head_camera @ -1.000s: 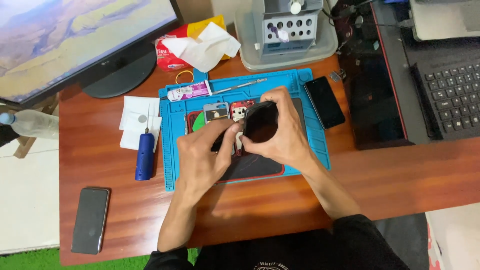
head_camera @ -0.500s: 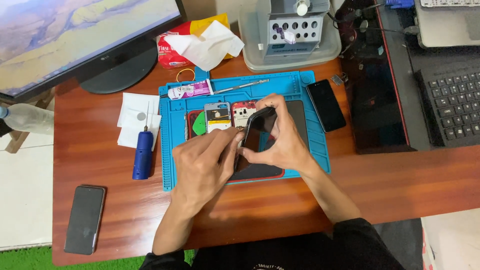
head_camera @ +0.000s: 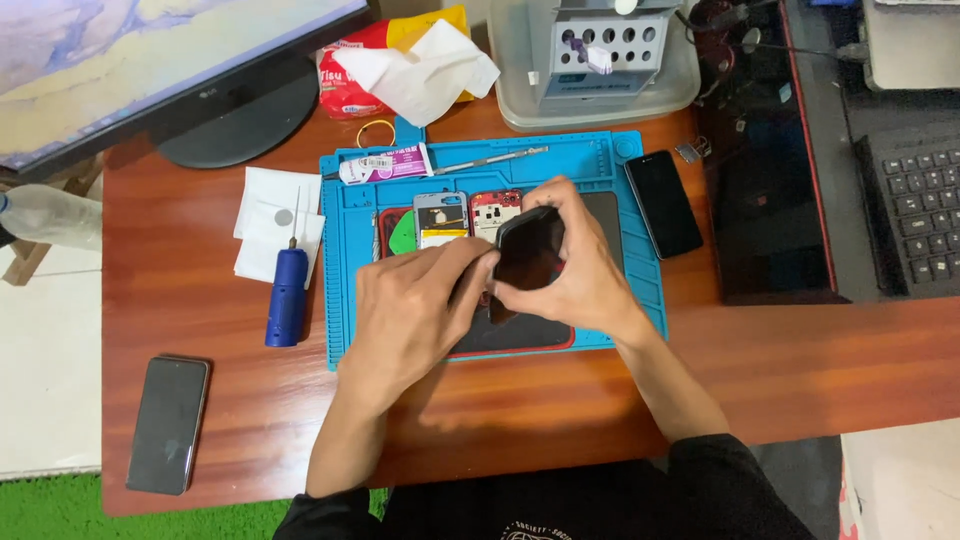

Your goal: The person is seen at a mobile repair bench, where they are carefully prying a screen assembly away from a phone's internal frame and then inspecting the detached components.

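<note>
Over the blue work mat [head_camera: 350,300], both my hands hold a black phone [head_camera: 528,250], tilted up on its edge. My right hand [head_camera: 580,275] wraps its top and right side. My left hand [head_camera: 415,320] presses its fingertips on the phone's left edge. Just behind lie an opened phone frame [head_camera: 440,218] with its parts showing, a second opened phone body [head_camera: 493,208] with red trim, and a green pick [head_camera: 403,238]. A dark pad with a red rim [head_camera: 530,335] lies under my hands.
A blue electric screwdriver [head_camera: 287,295] lies on white paper at the left. A glue tube [head_camera: 385,165], a metal tool [head_camera: 495,158] and a second black phone [head_camera: 664,203] sit on the mat. Another phone [head_camera: 168,424] lies near left. Monitor [head_camera: 150,60], tissues [head_camera: 420,65], grey tray [head_camera: 600,60], keyboard [head_camera: 915,220].
The black phone stays gripped in both hands and has tilted a little more upright. My left fingers have shifted along its left edge. The view has drifted slightly.
</note>
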